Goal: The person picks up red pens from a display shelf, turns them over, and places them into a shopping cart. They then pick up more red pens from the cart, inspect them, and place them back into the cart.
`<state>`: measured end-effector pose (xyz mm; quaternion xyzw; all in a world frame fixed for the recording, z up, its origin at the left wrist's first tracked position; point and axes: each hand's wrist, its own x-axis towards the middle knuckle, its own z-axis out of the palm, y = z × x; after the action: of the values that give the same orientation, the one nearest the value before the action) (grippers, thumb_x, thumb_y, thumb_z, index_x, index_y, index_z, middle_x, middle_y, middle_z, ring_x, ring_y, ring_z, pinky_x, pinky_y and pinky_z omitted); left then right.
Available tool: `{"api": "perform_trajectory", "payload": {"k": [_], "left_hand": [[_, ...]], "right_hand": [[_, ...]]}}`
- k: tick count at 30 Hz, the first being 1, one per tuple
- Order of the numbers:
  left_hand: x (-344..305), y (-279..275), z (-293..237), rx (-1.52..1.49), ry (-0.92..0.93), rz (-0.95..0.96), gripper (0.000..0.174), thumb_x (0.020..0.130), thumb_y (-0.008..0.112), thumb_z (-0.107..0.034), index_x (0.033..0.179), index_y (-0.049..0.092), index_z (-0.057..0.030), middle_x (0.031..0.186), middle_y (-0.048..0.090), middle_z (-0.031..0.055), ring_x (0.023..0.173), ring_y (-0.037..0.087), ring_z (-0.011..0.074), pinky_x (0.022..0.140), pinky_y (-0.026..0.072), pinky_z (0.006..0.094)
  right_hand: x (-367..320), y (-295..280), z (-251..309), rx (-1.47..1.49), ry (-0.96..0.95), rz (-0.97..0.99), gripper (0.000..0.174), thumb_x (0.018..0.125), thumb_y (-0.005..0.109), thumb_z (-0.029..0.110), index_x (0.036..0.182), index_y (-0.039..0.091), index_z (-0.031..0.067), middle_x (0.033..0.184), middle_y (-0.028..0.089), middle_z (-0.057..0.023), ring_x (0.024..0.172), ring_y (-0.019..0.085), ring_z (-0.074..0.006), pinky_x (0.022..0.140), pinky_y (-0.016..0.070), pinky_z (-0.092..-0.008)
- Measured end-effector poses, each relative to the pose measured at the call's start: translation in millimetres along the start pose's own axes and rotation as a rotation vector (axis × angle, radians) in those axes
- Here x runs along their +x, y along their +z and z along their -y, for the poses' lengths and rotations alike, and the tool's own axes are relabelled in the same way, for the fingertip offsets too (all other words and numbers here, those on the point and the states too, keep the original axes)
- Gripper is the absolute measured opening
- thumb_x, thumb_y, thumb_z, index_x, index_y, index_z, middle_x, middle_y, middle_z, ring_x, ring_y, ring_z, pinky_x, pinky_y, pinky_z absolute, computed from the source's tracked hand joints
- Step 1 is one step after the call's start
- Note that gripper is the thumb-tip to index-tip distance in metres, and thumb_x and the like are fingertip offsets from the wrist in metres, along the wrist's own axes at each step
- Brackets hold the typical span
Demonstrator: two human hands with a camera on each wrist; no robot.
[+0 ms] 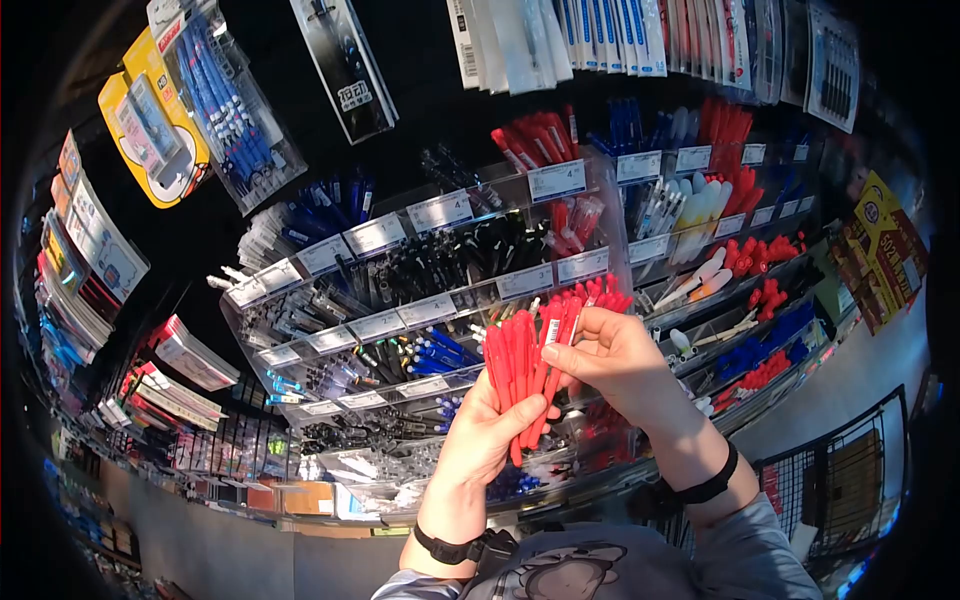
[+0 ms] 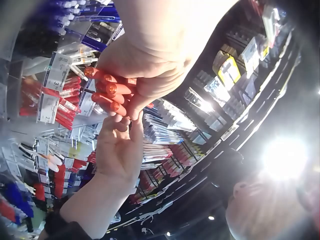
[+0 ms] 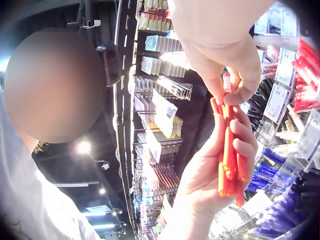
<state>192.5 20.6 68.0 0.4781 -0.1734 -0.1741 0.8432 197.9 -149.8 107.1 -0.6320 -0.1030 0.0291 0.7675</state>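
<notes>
My left hand [image 1: 478,438] grips a bundle of red pens [image 1: 512,360], thumb laid across their lower part, in front of the pen rack. At the bundle's right side, my right hand [image 1: 618,362] pinches the upper part of a red pen with a white barcode label [image 1: 553,328] between thumb and fingers. In the right wrist view the labelled end [image 3: 227,82] shows between those fingertips, while the lower ends of the bundle [image 3: 227,172] stick out below the left hand. The left wrist view catches several round red pen ends [image 2: 114,90] beneath the left palm.
A tiered clear rack with price labels [image 1: 440,210] holds black pens [image 1: 430,260], blue pens [image 1: 440,352] and more red pens [image 1: 535,138]. Packaged pens [image 1: 235,110] hang above. A black wire basket [image 1: 840,480] stands at lower right.
</notes>
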Motion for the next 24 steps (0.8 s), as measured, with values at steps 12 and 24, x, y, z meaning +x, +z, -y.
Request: {"api": "perform_trajectory", "payload": {"k": [12, 24], "left_hand": [[30, 11, -25, 0.316, 0.142, -0.203, 0.029, 0.091, 0.054, -0.014, 0.117, 0.045, -0.0025, 0.089, 0.061, 0.0079, 0.064, 0.059, 0.0112, 0.055, 0.0493, 0.0217], [121, 25, -79, 0.506, 0.357, -0.263, 0.036, 0.089, 0.058, -0.019, 0.120, 0.045, -0.0059, 0.096, 0.056, 0.0038, 0.071, 0.059, 0.0119, 0.060, 0.0499, 0.0246]], "right_hand": [[21, -32, 60, -0.023, -0.366, -0.141, 0.020, 0.088, 0.058, 0.013, 0.101, 0.053, -0.0015, 0.090, 0.066, -0.0126, 0.064, 0.057, -0.0072, 0.060, 0.0479, -0.0212], [120, -43, 82, -0.637, -1.035, -0.508, 0.021, 0.083, 0.062, 0.010, 0.097, 0.053, -0.0027, 0.074, 0.061, -0.0190, 0.068, 0.064, -0.0257, 0.060, 0.0475, -0.0312]]}}
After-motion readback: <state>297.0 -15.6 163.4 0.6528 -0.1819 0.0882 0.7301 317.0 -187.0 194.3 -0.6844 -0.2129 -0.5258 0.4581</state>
